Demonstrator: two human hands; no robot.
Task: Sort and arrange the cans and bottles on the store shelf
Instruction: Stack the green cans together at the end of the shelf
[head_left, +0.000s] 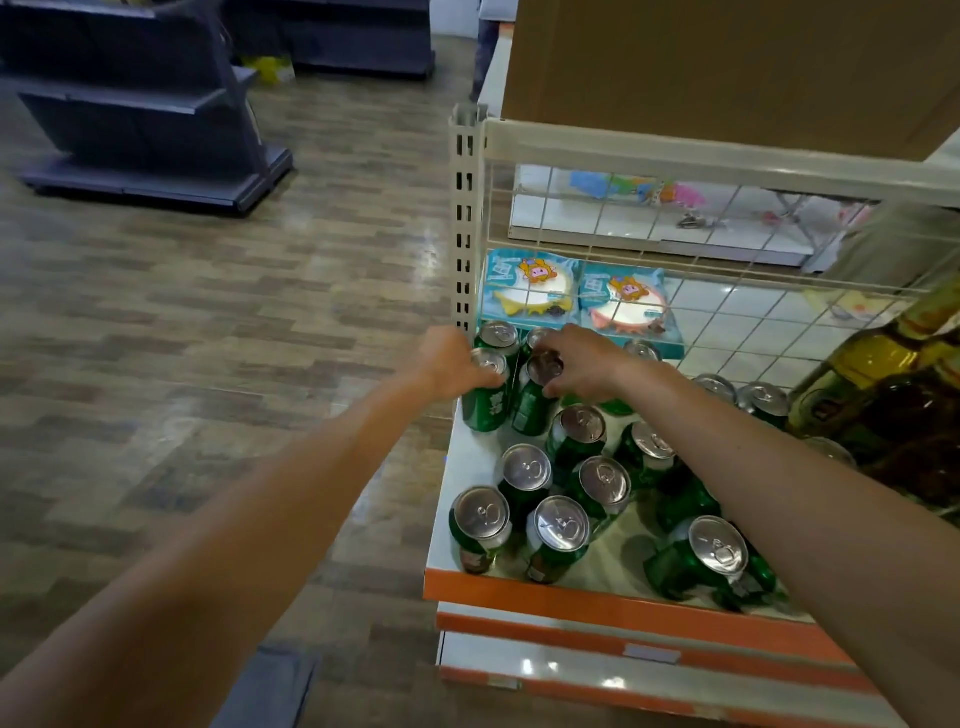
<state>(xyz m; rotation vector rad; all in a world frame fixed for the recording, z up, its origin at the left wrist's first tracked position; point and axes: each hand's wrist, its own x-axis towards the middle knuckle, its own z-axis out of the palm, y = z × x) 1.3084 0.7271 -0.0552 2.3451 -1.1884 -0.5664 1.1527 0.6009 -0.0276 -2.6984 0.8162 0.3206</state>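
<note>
Left hand curled round green can at shelf corner; right hand pinched neighbouring can by rim (fingers over lid). Loose cans crowded in front, bottles at right.

**At least fifteen green cans crowd one store shelf**
Two hands are on them: the left hand grips one and the right hand another, with thirteen standing loose. Two blue toy packs lie behind the wire grid. At least two dark bottles show at the right edge; blur hides the exact number.
</note>
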